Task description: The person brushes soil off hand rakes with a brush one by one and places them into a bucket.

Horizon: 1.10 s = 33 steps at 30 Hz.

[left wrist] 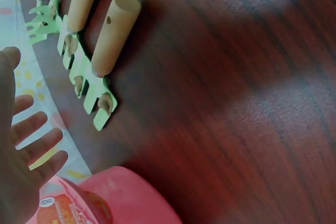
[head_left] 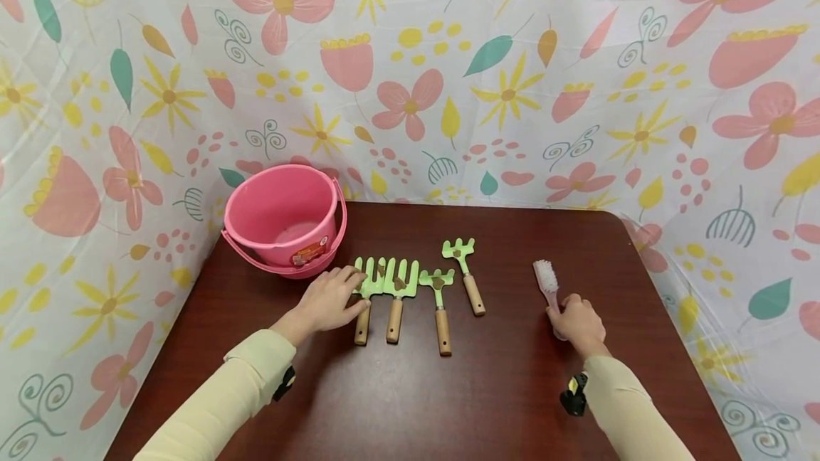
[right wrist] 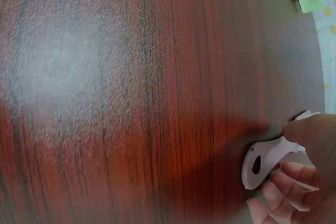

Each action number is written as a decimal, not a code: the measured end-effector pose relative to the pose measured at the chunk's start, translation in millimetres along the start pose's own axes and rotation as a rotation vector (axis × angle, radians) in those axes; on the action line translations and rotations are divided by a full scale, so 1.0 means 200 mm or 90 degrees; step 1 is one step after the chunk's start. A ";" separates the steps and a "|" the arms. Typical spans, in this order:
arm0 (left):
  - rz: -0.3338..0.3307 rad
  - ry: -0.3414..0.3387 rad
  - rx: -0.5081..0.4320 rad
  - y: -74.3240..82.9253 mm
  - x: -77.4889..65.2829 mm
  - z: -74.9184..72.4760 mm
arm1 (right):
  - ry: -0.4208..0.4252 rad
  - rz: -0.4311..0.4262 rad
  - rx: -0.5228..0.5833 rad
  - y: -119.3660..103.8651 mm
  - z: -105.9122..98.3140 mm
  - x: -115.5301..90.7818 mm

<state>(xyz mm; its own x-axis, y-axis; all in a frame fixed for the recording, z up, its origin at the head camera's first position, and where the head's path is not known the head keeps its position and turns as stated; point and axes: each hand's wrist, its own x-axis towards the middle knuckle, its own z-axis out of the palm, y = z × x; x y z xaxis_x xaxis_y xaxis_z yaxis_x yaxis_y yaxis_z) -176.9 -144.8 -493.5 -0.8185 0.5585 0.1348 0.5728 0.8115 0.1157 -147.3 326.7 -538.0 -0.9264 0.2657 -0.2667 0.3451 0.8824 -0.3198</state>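
Note:
My left hand (head_left: 329, 297) is over the leftmost green garden fork (head_left: 362, 322), with its fingers spread near the tines. In the left wrist view, the fingers (left wrist: 38, 148) are extended and hold nothing. A second wide fork (head_left: 395, 319) lies right beside the first, their heads overlapping. Farther right lie two smaller hand rakes (head_left: 443, 326) with wooden handles, brown patches on their heads. On the right side of the table, my right hand (head_left: 579, 322) grips the handle of a pale pink scrub brush (head_left: 547, 276). Its handle end (right wrist: 257, 165), with a hole, shows between thumb and fingers.
A pink bucket (head_left: 269, 213) stands at the back left of the dark wooden table (head_left: 487, 390), its carrying handle lowered toward the front. A floral curtain (head_left: 410, 41) hangs behind the table and along both sides.

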 end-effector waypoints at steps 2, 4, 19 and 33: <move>-0.001 -0.001 -0.005 0.00 0.00 0.02 | 0.001 0.007 0.000 -0.01 0.00 0.00; -0.003 -0.006 -0.005 0.00 -0.01 0.03 | 0.000 0.015 0.003 -0.02 0.01 0.01; -0.016 -0.020 -0.019 0.02 -0.05 0.09 | -0.049 0.060 0.004 -0.05 0.00 0.02; -0.042 -0.036 -0.008 0.01 -0.06 0.10 | -0.029 0.056 0.014 -0.05 0.01 0.04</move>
<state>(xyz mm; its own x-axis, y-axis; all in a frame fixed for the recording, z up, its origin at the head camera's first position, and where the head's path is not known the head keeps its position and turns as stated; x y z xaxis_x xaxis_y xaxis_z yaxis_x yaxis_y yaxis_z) -167.1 -145.7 -514.3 -0.8558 0.5124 0.0708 0.5171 0.8451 0.1357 -158.5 319.3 -540.0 -0.8849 0.3227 -0.3358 0.4279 0.8481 -0.3125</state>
